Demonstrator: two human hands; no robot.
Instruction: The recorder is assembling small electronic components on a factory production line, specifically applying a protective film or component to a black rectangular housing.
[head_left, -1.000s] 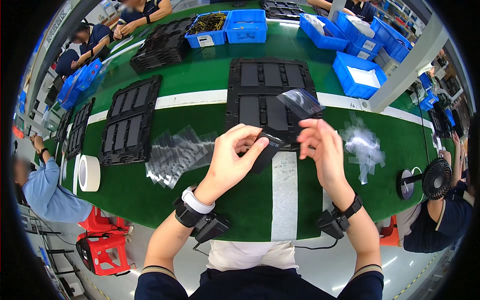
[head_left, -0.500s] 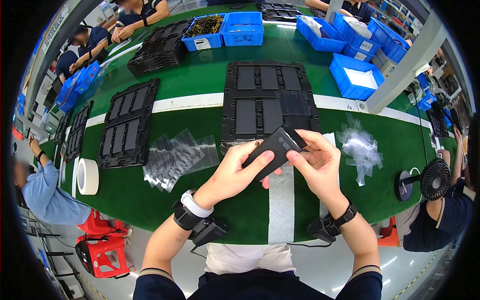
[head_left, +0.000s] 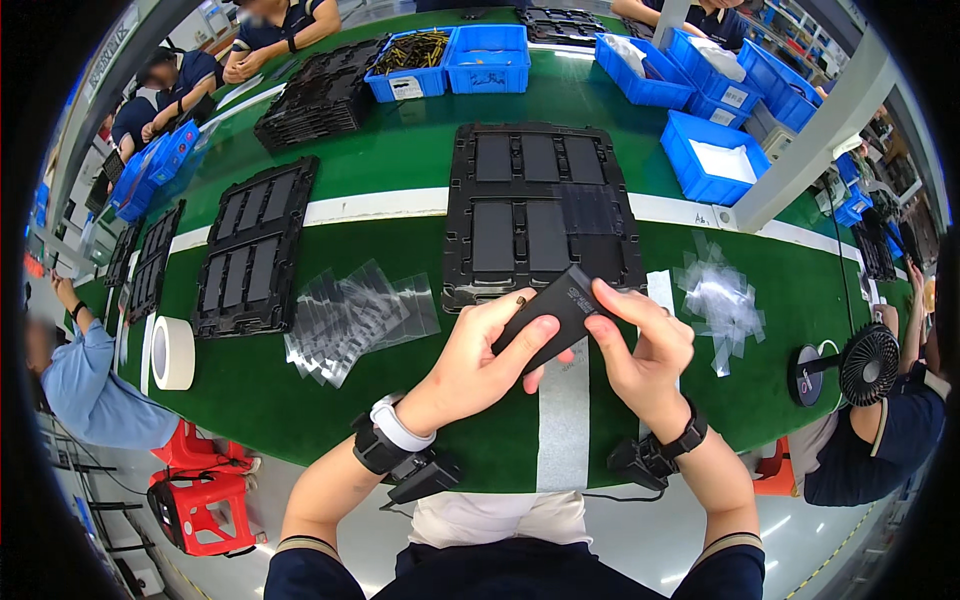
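Observation:
A flat black rectangular pack (head_left: 550, 318) with small pale print is held tilted above the table's near part. My left hand (head_left: 470, 365) is closed round its lower left end, the thumb across its face. At the upper right edge, my right hand (head_left: 645, 350) pinches the pack between thumb and fingers. Just beyond lies a black moulded tray (head_left: 457, 225) with several similar black packs in its slots; a clear film (head_left: 590, 208) covers part of its right side. Loose clear film strips lie in a pile at the left (head_left: 350, 325) and another pile at the right (head_left: 722, 300).
A white tape roll (head_left: 173, 353) stands at left beside a filled black tray (head_left: 205, 290). Stacked trays (head_left: 310, 105) and blue bins (head_left: 487, 75) are farther back. At right are a grey post (head_left: 815, 140) and a small black fan (head_left: 868, 365). Other people sit around the table.
Both hands and the pack have shifted slightly right and toward me. My right fingers have shifted along the pack's upper edge, showing more of its top end.

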